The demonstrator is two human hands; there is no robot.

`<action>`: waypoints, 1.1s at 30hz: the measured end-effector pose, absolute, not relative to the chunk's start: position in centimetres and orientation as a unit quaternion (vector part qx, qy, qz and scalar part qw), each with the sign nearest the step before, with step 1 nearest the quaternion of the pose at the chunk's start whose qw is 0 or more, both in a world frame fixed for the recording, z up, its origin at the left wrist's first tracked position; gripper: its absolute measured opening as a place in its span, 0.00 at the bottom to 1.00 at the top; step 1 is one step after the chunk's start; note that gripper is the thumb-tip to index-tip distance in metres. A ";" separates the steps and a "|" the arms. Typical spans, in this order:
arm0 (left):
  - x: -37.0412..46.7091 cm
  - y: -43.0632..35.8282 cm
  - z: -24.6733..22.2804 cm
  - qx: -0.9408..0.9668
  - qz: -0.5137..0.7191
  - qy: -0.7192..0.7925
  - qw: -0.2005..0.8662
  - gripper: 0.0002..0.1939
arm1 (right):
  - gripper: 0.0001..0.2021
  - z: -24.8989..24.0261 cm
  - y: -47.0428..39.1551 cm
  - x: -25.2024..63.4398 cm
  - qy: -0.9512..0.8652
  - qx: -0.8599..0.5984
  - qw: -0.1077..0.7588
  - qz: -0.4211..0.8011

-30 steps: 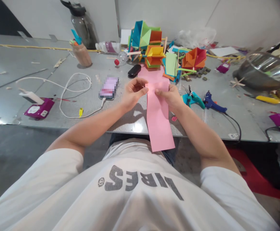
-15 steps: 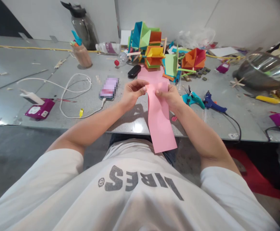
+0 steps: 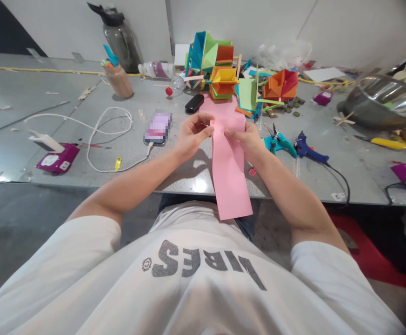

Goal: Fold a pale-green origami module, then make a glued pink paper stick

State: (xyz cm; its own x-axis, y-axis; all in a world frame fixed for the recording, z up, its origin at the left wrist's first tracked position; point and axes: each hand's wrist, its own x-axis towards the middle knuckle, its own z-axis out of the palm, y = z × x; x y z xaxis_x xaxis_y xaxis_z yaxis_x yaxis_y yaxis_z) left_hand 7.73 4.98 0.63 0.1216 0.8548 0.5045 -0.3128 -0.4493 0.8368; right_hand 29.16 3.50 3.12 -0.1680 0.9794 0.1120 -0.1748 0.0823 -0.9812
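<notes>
A long pink paper strip [image 3: 229, 172] hangs from both hands, its lower end past the table's front edge. My left hand [image 3: 193, 135] pinches the strip's upper left edge between thumb and fingers. On the opposite side, my right hand [image 3: 249, 138] grips it with the thumb on top and the fingers hidden behind. Beyond the hands, more pink paper [image 3: 220, 108] lies on the table, beneath folded paper shapes in orange, yellow, green and blue [image 3: 223, 81].
Teal pliers [image 3: 281, 143] and a blue glue gun [image 3: 309, 148] lie to the right, before a metal bowl [image 3: 380, 102]. A phone [image 3: 158, 128] with a white cable lies left, near a black case [image 3: 195, 103]. Bottles stand and lie farther back.
The pink strip now hangs flatter, and its lower end has shifted slightly left. Both hands keep hold of it in nearly the same place.
</notes>
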 end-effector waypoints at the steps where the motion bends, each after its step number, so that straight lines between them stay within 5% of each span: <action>1: 7.8 5.0 0.6 0.590 0.620 0.244 0.455 0.24 | 0.28 3.1 3.5 29.1 -0.524 -0.389 0.518 0.553; 9: 8.2 5.3 -0.1 0.630 0.616 0.264 0.391 0.13 | 0.26 2.5 4.1 29.5 -0.513 -0.431 0.489 0.559; 33: 7.7 5.1 0.0 0.603 0.605 0.241 0.461 0.31 | 0.28 3.1 3.9 29.6 -0.533 -0.416 0.496 0.544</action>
